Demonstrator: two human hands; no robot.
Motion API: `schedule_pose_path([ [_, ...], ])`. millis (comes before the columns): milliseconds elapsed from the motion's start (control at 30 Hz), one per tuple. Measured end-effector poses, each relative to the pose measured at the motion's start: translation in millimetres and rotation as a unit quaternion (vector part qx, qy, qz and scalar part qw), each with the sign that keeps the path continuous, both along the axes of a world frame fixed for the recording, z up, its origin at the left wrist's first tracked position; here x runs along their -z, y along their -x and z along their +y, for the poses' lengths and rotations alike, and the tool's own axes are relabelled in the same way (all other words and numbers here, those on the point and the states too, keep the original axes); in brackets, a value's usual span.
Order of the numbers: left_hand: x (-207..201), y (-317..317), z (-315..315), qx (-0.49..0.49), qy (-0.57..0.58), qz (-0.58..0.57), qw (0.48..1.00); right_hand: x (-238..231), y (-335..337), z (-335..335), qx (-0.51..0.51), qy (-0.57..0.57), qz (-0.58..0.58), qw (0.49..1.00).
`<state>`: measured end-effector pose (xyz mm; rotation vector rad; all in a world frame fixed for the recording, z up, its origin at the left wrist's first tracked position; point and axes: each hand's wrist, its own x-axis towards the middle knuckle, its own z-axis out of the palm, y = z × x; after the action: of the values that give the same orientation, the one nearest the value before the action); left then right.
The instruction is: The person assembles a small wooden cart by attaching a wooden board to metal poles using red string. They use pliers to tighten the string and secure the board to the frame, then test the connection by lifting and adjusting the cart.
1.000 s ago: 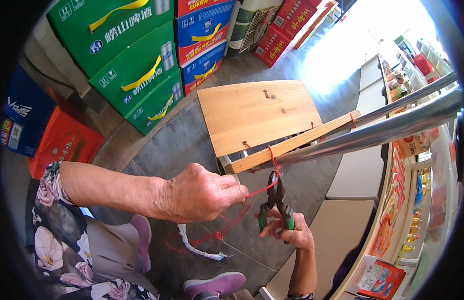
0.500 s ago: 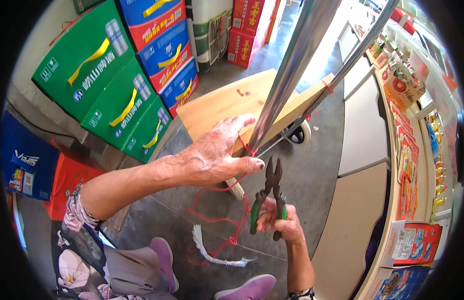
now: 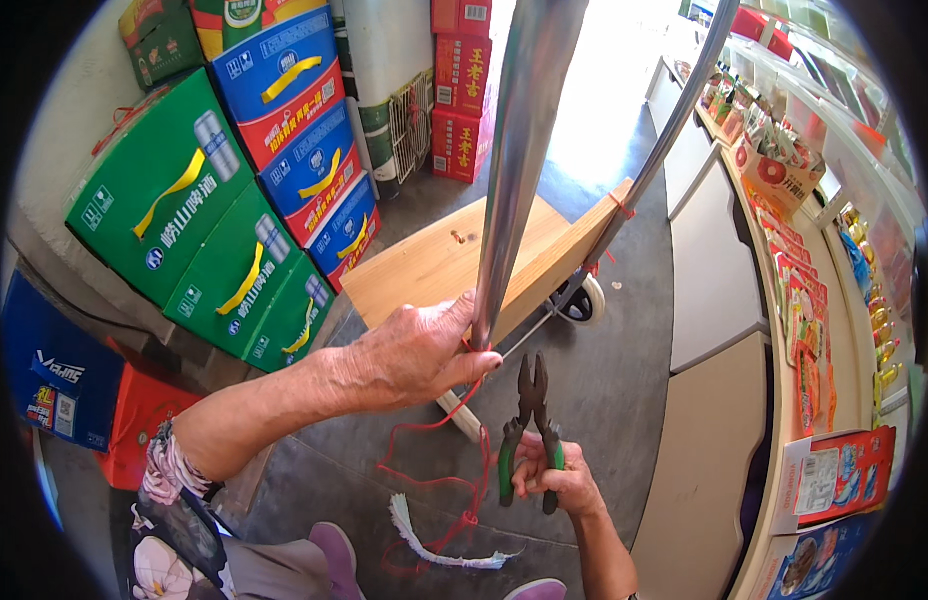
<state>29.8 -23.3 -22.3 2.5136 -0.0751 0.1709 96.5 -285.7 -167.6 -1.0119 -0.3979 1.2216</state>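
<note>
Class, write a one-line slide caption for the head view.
Left hand at a shiny round metal pole, thin red cord trailing below, right hand holding black, green-handled pliers.

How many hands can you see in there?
2: the left hand is by the lower end of the metal pole; the right hand holds the pliers. No other hands show.

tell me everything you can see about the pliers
The pliers have dark, metal-looking jaws and pivot, with green-and-black handles that look like rubber or plastic. The jaw tips point up and stand slightly apart; the handles are spread below. The right hand holds them by the handles, in front of the dark grey floor. Nothing else visibly touches them.
</note>
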Motion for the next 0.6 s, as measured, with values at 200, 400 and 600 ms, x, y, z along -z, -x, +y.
schedule_pose_path([
  [200,6,0,4,0.018,0.001,-0.048,0.999,1,0,0,0.009,0.000,0.018,1.000],
  [400,5,0,7,0.010,0.035,-0.021,0.999,-7,3,-5,-0.004,0.020,0.012,1.000],
  [600,6,26,7,-0.041,-0.025,-0.233,0.971,-22,9,-12,-0.064,-0.051,0.103,0.991],
])
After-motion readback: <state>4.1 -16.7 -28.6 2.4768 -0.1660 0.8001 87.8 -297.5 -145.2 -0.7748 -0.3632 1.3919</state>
